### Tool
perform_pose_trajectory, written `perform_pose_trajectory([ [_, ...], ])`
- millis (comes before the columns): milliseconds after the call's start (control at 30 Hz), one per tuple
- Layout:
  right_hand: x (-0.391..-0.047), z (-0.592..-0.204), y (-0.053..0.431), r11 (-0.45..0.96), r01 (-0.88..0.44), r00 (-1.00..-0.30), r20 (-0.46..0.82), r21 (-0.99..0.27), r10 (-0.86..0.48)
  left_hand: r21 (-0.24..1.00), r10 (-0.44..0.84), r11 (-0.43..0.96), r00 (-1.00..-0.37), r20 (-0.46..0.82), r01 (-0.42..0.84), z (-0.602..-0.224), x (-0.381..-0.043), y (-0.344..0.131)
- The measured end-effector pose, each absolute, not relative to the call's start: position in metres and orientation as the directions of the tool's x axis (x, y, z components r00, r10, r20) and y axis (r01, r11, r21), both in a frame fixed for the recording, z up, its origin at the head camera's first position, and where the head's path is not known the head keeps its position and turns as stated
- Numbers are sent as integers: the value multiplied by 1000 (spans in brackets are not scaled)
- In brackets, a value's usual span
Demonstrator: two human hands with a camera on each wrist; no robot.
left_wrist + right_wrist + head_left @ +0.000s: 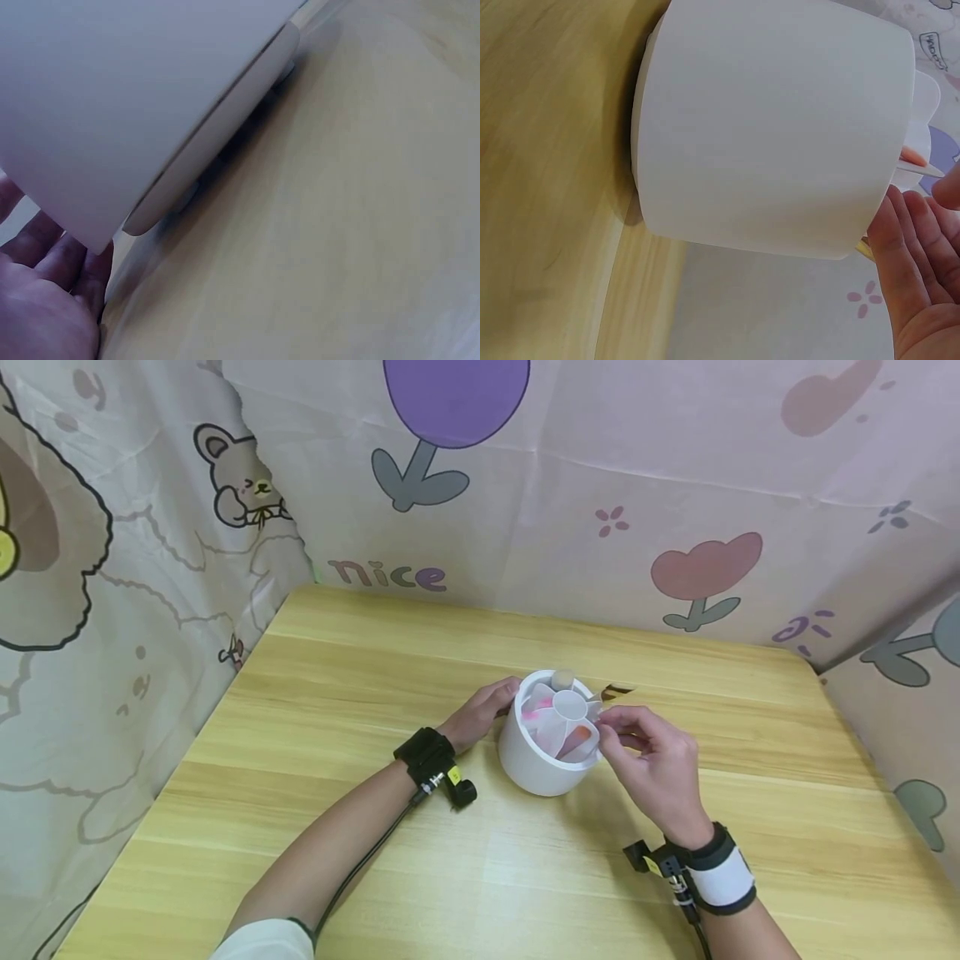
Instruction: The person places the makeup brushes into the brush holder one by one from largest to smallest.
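A white round container (540, 768) stands on the table, with curved petal-shaped dividers (551, 735) around a central ring. Pink and orange items show in its compartments; their kind is unclear. My left hand (480, 714) holds the container's left side, its fingers (64, 259) bent around the wall. At the right rim is my right hand (656, 760), thumb and index finger close together. From the right wrist view, its fingertips (915, 202) touch the rim beside a thin white pointed piece (922, 169); whether they pinch anything is unclear.
A dark and gold striped piece (617, 692) sticks out past the container's back right rim. A pale rounded top (562, 679) rises at its back. The wooden table (360, 668) reaches patterned cloth (480, 527) behind. Cables (367, 856) run from both wrist cameras.
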State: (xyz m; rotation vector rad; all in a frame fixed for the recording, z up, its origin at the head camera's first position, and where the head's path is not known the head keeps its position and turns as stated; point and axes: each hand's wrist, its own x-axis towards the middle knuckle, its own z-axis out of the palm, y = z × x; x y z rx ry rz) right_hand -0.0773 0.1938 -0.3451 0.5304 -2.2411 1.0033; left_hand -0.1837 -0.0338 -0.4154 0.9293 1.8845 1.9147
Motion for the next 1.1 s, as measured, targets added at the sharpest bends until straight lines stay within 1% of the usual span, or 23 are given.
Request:
perform_pose_trajectory([
  [267, -80, -347, 188, 620, -587, -726, 677, -521, -120, 970, 618, -97, -751, 235, 224, -420, -185, -41],
  [500, -89, -353, 179, 609, -594, -734, 663, -525, -146, 968, 620, -106, -746, 245, 229, -426, -189, -53],
  [667, -93, -345, 166, 611, -611, -719, 675, -502, -164, 968, 630, -110, -737, 243, 226, -431, -199, -62],
  [767, -94, -337, 158, 605, -625, -705, 689, -493, -168, 971, 616, -101, -753, 233, 218, -433, -208, -67],
  [900, -96, -334, 154, 617, -611, -718, 675, -496, -169, 975, 568, -127, -793, 222, 182, -439, -215, -75],
  [1000, -102, -344, 159, 634, -587, -733, 662, -503, -154, 973, 548, -166, -805, 229, 164, -442, -219, -83],
  [1100, -113, -364, 170, 640, -567, -749, 648, -518, -138, 975, 528, -154, -821, 217, 159, -443, -225, -91],
])
